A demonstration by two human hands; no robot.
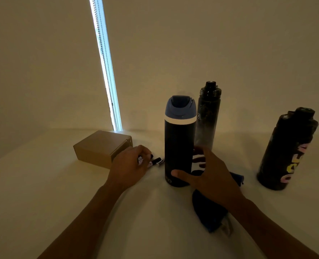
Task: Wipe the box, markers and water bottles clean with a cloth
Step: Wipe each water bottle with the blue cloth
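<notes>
A tan cardboard box (102, 147) lies at the left of the table. Just right of it my left hand (130, 165) closes on black-and-white markers (155, 161) that lie on the table. A dark bottle with a blue lid (179, 143) stands in the middle. My right hand (209, 174) is around its lower part, thumb on the front and fingers spread behind. A tall black bottle (208, 116) stands behind it. A black bottle with coloured lettering (287, 152) stands at the right. A dark blue cloth (211, 212) lies under my right wrist.
The white table (61, 184) meets a plain wall at the back. A bright window slit with a bead chain (106, 62) runs down behind the box. The room is dim.
</notes>
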